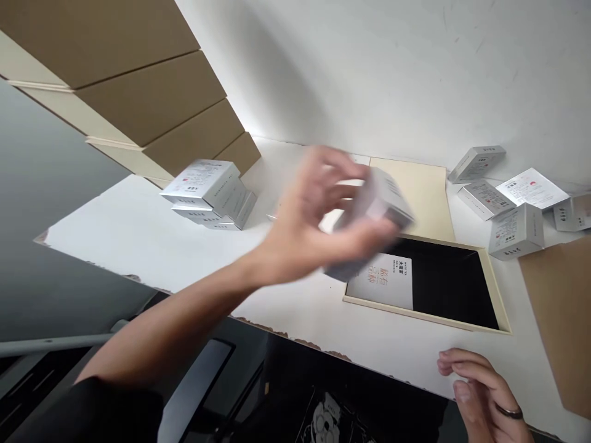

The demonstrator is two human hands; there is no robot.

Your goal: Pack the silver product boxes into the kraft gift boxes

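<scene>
In the left hand (307,221), spread to its width, a silver carton (383,195) is gripped above the left end of the open box (497,292); the right hand (482,387) is half-curled, apparently empty. If the grip is loosened early, the printed carton (394,282) inside could be dented.

Soft, fairly bright light on wall (415,80) and worktop (124,227), source out of view, with a broad diffuse shadow (281,61) slanting down the wall, gloom below the worktop's edge, left hand (307,227) and held box (388,194) motion-smeared, right hand (484,391) crisper, wide-lens stretching toward the margins.
</scene>
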